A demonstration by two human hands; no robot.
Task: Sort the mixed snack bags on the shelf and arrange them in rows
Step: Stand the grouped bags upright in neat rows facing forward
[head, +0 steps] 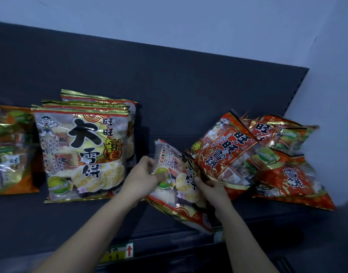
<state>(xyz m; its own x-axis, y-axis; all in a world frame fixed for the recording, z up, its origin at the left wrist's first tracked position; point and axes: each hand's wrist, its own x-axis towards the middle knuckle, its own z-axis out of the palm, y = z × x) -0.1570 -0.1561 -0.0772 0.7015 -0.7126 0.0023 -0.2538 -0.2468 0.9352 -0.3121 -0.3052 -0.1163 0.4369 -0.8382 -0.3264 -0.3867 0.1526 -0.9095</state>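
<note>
A tilted clear-and-gold rice-cracker bag (179, 186) is held in both hands at the middle of the dark shelf (169, 107). My left hand (144, 174) grips its left edge; my right hand (212, 189) grips its right side. A standing row of several matching clear-and-gold bags (80, 150) fills the left-centre. To the right lies a loose pile of red rice-cracker bags (224, 152) with more red bags (287, 174) behind, overlapping and tilted.
An orange-and-green snack bag (9, 150) stands at the far left edge. The shelf's front rail carries a price label with a red arrow (120, 253). A pale wall (188, 20) rises behind the shelf's dark back panel.
</note>
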